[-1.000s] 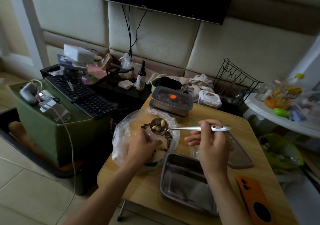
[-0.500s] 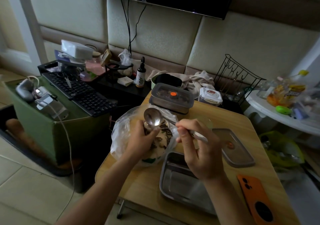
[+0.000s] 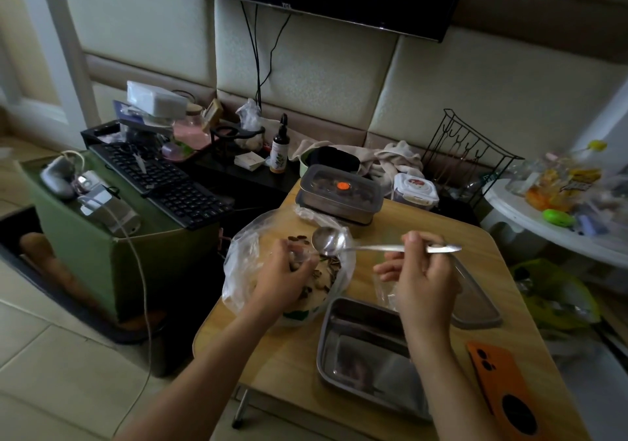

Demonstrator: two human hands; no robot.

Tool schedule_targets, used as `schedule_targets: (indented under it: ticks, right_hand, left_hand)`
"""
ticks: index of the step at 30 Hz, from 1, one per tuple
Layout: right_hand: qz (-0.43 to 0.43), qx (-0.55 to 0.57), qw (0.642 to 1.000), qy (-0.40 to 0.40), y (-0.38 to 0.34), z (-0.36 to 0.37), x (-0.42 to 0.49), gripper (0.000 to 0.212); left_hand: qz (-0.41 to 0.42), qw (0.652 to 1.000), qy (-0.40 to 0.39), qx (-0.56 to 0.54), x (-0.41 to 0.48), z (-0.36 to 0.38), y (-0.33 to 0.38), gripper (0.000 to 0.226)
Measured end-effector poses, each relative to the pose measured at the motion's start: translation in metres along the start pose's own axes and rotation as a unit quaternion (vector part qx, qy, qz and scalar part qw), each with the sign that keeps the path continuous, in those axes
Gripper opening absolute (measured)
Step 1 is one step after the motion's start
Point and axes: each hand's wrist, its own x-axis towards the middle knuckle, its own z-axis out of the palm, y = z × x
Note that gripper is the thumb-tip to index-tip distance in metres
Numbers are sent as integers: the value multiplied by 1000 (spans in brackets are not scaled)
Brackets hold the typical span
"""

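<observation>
A clear plastic bag (image 3: 244, 264) of mixed nuts and seeds lies open on the left of the small wooden table (image 3: 299, 349). My left hand (image 3: 283, 275) is inside the bag's mouth with its fingers curled round some of the nuts. My right hand (image 3: 423, 277) pinches the handle of a metal spoon (image 3: 373, 247). The spoon lies level above the bag, and its bowl looks bare. An open steel tray (image 3: 367, 352) sits just below my right hand.
A lidded steel box (image 3: 338, 192) and a small white tub (image 3: 414, 190) stand at the table's far edge. A clear lid (image 3: 475, 301) lies right of the tray, an orange phone (image 3: 506, 386) at the near right. A keyboard (image 3: 163, 182) rests on a green box to the left.
The spoon held nuts a second ago and now looks bare. It tipped toward my left hand over the bag, then swung back level. My left hand now holds nuts.
</observation>
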Motion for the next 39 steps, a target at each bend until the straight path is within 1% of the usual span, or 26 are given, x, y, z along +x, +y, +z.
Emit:
schedule_targets:
  ticks: [1,3,6,7,9,12,16,18,19,20,21,22,23,24,26,28,30,32,34,37,39]
  right_hand:
    - [73,20,997,5,7,1,2,28]
    - [187,47,981,8,24,3,7,32]
    - [314,97,944,-23,41,3,14,30]
    - [343,110,932,-44,42,2,15,27]
    - [370,113,919,-78,40,0,16,24]
    - [376,74,919,-99,38,0,15,28]
    - [361,29,924,-120,40,5,12,34]
    - [323,20,934,-149,37,10,10,33]
    - [278,10,945,-172,34,13,8,31]
    - [208,-18,958,-197,29,16,6,25]
    - [119,-57,967,-219,25,20,5,17]
    - [33,-92,966,-238,21,24,4,12]
    - [-34,-121,957,-262,19,28,3,14]
    - [-71,-146,943,-291,19,33,3,16]
    - [-85,-199,914,-342,22,39,4,12]
    - [-90,-242,898,-357,26,42,8,10]
    - [-84,-254,893,-361,31,40,13,10]
    - [-83,-255,897,-351,34,38,20,10]
    - [-77,-229,906,-347,38,35,24,13]
    - [-45,-130,919,-370,35,33,29,13]
    - [-36,-94,922,-374,34,33,31,14]
  left_hand:
    - [4,1000,1,4,-1,0,0,25]
    - [12,1000,5,15,-4,0,0,21]
    - [32,999,10,41,-6,1,-1,20]
    - [38,998,10,49,-6,0,-3,21]
    - [43,998,7,54,-6,0,-4,24]
    - [44,998,11,52,-6,1,-4,24]
    - [64,995,8,77,-8,6,-1,24]
    - [76,993,6,89,-8,9,1,26]
    - [78,993,0,93,-8,10,2,28]
    - [80,992,-9,97,-8,10,3,30]
    - [83,991,-16,101,-7,10,4,32]
    - [89,990,-21,105,-7,11,4,34]
    - [97,989,-24,110,-5,11,4,36]
    - [105,987,-26,115,-5,11,4,38]
    - [120,985,-34,121,-3,10,3,44]
    - [123,985,-44,111,-1,8,1,53]
    - [108,987,-64,99,-1,5,1,61]
    - [82,991,-78,77,-2,3,3,66]
    - [43,995,-86,42,-3,1,5,65]
    - [6,996,-90,2,-3,-2,11,49]
    - [-6,994,-105,-42,-2,-4,13,42]
